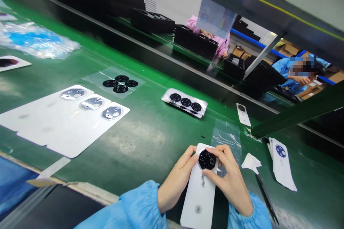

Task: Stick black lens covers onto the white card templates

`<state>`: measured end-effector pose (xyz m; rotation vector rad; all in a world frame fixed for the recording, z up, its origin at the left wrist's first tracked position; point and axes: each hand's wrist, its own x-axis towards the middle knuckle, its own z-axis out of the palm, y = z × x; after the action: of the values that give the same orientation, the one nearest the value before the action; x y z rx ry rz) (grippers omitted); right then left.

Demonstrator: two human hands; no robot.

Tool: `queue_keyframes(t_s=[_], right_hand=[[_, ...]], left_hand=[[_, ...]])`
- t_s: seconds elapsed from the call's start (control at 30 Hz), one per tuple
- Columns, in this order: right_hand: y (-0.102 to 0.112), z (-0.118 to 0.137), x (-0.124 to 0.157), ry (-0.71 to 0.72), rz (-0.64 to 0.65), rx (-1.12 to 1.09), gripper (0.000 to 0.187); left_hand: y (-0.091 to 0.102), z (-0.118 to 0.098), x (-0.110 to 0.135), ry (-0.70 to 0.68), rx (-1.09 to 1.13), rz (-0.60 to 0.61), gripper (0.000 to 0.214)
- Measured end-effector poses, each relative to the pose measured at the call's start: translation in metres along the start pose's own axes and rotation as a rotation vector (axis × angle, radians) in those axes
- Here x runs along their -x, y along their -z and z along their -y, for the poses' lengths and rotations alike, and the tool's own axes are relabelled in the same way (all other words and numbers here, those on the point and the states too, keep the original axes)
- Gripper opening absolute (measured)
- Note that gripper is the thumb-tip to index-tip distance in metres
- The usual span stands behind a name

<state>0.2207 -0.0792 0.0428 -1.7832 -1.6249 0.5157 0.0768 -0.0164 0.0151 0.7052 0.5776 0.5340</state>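
A long white phone-shaped panel (196, 196) with dark printed marks lies in front of me, its top end between my hands. My left hand (177, 177) is closed at the panel's upper left edge, thumb and fingertips holding it. At the panel's upper end sits a black octagonal camera lens plate (206, 160) with several small holes. Thumb and forefinger of my right hand (231, 176) grip this plate from its right side. Whether the plate touches the panel all round is hidden by the fingers. A clear plastic bag (227, 134) lies just beyond my right hand.
At left lie white panels (59, 121) with silvery octagons. Several black lens plates (120, 85) rest on clear film. A strip stack (185, 103), crumpled tissue (252, 162), black tweezers (267, 200) and panel stack (282, 164) surround me. A green post (301, 107) rises right; co-workers sit beyond.
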Motion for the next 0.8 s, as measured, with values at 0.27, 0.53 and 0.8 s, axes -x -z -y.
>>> queue_keyframes(t_s=[0.27,0.53,0.8], right_hand=[[-0.0007,-0.0015,0.0009,-0.001,0.013,0.01,0.039],[-0.0011,-0.0016,0.0,-0.005,0.018,0.021,0.039],[-0.0023,-0.0015,0.0003,0.015,0.005,0.03,0.041]], left_hand=[[-0.0021,-0.0013,0.0014,-0.001,0.005,0.007,0.021],[0.0001,0.0003,0.0,0.003,-0.012,-0.002,0.021],[0.0009,0.0021,0.0011,-0.004,-0.013,-0.002,0.019]])
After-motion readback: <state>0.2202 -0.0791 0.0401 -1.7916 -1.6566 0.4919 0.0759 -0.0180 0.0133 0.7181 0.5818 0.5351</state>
